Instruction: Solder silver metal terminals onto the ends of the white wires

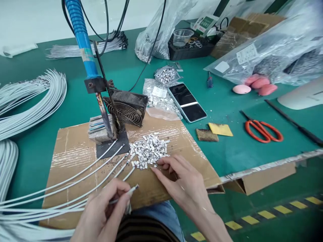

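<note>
My left hand is closed in a pinch around a white cable, whose dark-tipped end points up and to the right. Small silvery-white connector pieces lie in a loose pile on a cardboard sheet. At the pile's near edge is my right hand, thumb and index fingertips brought close together. Whatever sits between those tips is too small to make out. Several more white cables run in from the left, their ends lying by the pile and under the soldering iron.
A small black fan stands behind the iron. Bundled white cables lie at the left. Beyond the cardboard are a phone, a yellow sponge, a brown sponge and red-handled scissors. Plastic bags occupy the back right.
</note>
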Demonstrator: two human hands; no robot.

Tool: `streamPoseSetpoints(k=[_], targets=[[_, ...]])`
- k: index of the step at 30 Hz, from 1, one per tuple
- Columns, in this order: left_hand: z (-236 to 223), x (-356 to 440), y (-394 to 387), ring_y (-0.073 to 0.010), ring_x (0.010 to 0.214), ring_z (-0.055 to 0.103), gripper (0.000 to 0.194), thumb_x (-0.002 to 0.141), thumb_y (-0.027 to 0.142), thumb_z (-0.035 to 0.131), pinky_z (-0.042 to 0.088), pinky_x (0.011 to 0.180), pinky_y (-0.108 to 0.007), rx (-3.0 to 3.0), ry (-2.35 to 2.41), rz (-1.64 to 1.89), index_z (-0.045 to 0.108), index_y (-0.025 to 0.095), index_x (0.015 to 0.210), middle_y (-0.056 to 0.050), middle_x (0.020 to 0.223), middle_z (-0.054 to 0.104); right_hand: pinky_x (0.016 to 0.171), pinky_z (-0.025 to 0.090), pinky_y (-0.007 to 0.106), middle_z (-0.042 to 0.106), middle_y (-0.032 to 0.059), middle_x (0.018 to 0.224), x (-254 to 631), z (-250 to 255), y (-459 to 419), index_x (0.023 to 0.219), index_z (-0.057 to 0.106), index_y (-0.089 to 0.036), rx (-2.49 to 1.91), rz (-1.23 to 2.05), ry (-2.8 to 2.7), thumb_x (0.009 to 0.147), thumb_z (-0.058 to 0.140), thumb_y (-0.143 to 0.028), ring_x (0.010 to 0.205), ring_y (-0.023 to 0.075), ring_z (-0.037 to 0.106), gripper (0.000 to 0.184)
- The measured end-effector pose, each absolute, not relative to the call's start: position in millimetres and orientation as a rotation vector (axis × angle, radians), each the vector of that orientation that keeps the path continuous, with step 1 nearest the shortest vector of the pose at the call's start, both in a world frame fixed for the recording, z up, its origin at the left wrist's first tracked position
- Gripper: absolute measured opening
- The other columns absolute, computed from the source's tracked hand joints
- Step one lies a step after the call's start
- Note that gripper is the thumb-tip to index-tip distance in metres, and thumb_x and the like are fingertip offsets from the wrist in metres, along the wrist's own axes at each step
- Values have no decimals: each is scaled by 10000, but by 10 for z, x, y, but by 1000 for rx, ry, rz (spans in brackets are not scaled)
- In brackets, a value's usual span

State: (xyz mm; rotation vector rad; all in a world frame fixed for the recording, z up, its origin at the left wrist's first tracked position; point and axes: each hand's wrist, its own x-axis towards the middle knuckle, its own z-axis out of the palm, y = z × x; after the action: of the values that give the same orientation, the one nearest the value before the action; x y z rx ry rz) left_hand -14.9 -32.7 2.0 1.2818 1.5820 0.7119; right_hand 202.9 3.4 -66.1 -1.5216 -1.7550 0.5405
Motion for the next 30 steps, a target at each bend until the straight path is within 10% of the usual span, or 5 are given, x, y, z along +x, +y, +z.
streamPoseSetpoints(k=[23, 30], targets=[[21, -138, -232, -95, 573, 452, 476, 773, 620, 851, 376, 551, -202, 778, 1516, 952, 709, 169, 721, 30, 614, 597, 515, 478, 176, 736, 7, 677, 1318, -288, -23, 838, 894, -279, -1141, 1371, -1137, 839, 786, -211, 577, 107, 611, 127], [2, -133, -234, -88, 540, 415, 348, 766, 448, 882, 377, 558, -202, 786, 1552, 963, 671, 186, 676, 59, 570, 559, 370, 310, 181, 622, -13, 602, 1273, -498, -94, 820, 868, -209, -1129, 1638, -860, 811, 848, -480, 430, 59, 405, 273]])
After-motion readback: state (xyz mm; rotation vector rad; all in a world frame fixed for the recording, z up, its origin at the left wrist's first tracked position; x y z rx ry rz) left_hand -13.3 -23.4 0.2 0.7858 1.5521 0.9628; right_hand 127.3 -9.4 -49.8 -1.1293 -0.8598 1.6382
